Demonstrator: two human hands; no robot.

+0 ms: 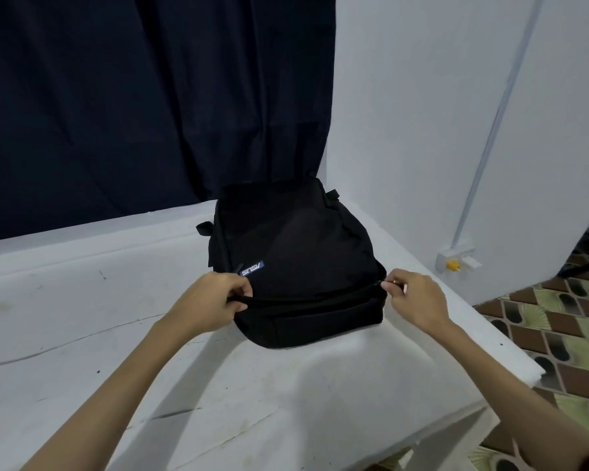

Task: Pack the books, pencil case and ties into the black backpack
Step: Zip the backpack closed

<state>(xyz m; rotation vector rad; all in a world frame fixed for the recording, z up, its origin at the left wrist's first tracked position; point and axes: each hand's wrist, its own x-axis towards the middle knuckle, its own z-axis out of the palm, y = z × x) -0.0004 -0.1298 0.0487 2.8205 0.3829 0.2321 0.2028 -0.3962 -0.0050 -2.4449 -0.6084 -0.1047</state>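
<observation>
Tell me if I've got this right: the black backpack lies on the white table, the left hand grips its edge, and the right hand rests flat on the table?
Not quite. In the head view the right hand is not flat on the table; it pinches what looks like a zipper pull at the corner of the backpack. The rest holds: the backpack lies on the white table and the left hand grips its edge.

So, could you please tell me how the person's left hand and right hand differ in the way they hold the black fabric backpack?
The left hand wraps curled fingers round a fold of fabric at the near left edge of the black fabric backpack, while the right hand only pinches something small, apparently the zip pull, at the near right corner. The left hand's grip is broad; the right hand's is a fingertip pinch. Both hold the backpack's near end as it lies on the white table.
</observation>
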